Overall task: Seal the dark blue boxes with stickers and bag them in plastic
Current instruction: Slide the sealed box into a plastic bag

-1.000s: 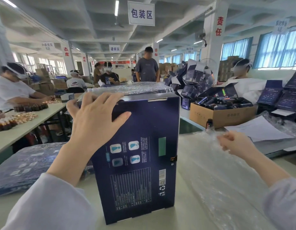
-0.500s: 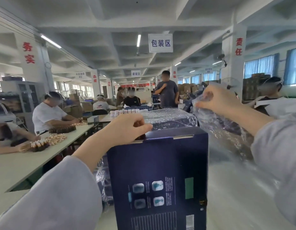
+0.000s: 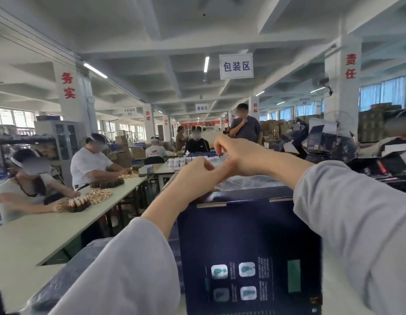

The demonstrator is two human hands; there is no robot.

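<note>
Holds both sleeved arms forward, left grip [image 3: 197,176] against right grip [image 3: 240,155], fingers curled. Cannot tell whether either pinches the clear plastic [image 3: 249,181]. Keeps above the dark blue box [image 3: 249,246]: bottom centre, upright, long axis vertical, printed face toward camera.

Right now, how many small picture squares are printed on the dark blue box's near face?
4 picture squares, in a two-by-two block low on the dark blue box: upper left, upper right, lower left, lower right. The right sleeve may hide more.

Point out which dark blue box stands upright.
The dark blue box directly in front, under the left hand and right hand; the bagged boxes lower left lie flat, the far-right pile is jumbled.
</note>
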